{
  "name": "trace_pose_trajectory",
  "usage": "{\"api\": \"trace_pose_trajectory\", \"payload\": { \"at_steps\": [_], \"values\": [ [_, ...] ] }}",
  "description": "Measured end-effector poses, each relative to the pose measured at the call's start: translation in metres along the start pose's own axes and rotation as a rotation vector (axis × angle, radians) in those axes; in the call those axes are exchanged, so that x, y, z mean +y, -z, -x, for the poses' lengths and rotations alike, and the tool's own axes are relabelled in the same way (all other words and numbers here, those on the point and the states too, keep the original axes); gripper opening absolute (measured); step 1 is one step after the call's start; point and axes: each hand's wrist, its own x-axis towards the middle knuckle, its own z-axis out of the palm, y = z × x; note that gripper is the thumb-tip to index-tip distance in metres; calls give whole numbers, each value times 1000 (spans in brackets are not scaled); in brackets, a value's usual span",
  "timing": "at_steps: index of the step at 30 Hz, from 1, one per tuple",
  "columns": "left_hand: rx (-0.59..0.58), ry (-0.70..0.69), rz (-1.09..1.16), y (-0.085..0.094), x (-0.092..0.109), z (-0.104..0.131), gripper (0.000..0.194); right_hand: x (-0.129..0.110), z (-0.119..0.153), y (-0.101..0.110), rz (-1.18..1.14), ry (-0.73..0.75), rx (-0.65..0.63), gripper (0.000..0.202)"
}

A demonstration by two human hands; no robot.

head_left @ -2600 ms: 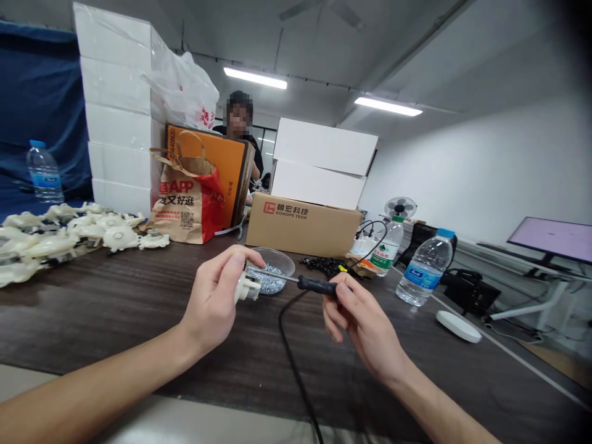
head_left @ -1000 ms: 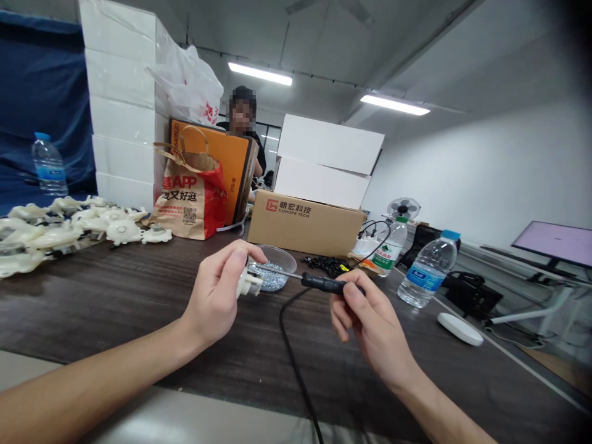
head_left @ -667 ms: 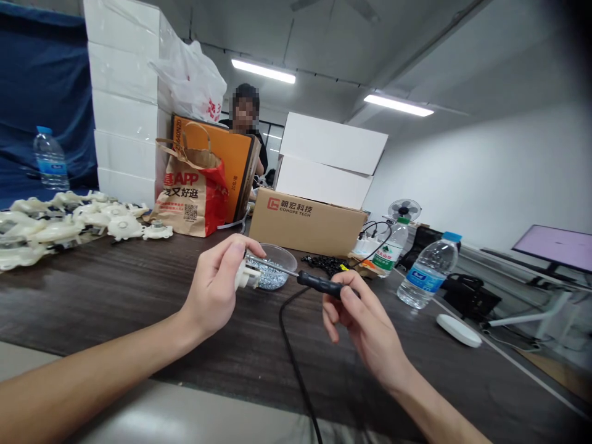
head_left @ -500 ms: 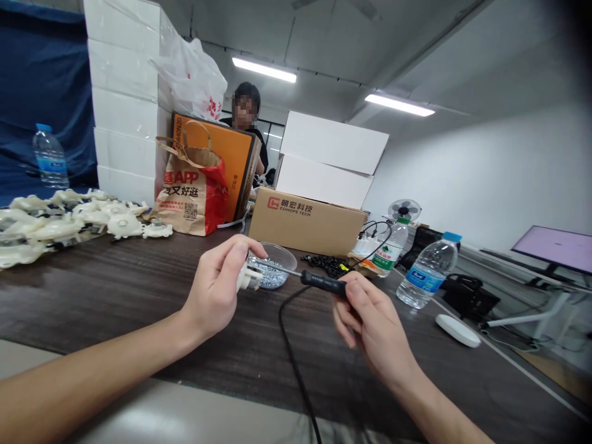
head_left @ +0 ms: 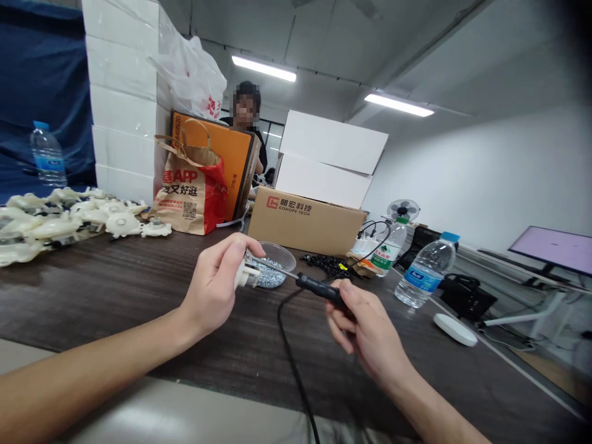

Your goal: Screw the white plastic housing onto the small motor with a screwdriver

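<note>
Screwdriving is the step in hand, judging by the grip: at the centre of the frame the left hand [head_left: 213,288] is closed round a small cream-white plastic part [head_left: 245,275], held up above the dark wood-grain worktop [head_left: 115,296], while the right hand [head_left: 365,330] pinches the black handle of a slim metal-shafted screwdriver [head_left: 314,287] whose tip meets the part. Just behind the part stands a clear plastic bowl of small silvery screws [head_left: 272,274], and a black cable [head_left: 291,364] runs down to the lower edge of the frame. A heap of similar cream-white plastic parts [head_left: 60,219] lies at the left, a brown cardboard box [head_left: 303,223] at centre, a clear water bottle with a blue cap [head_left: 423,271] at the right. The next move probably calls for keeping the shaft square to the screw head, steady pressure, and a firm left-hand hold so the part does not twist.
</note>
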Motion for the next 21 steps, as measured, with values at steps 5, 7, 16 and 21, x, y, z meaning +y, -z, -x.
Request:
{"api": "trace_pose_trajectory", "payload": {
  "at_steps": [5, 7, 16, 21],
  "values": [
    [-33, 113, -3, -1, -2, -4, 40, -2, -3, 1, 383, 149, 53, 38],
    [-58, 154, 1, -4, -1, -3, 41, -3, -2, 2, 670, 311, 53, 24],
    [-254, 161, -72, -3, 7, 4, 42, 6, 6, -1, 865, 463, -33, 24],
    [-264, -6, -140, 2, 5, 2, 43, 5, 9, -13, 17, -159, -378, 46]
  ]
}}
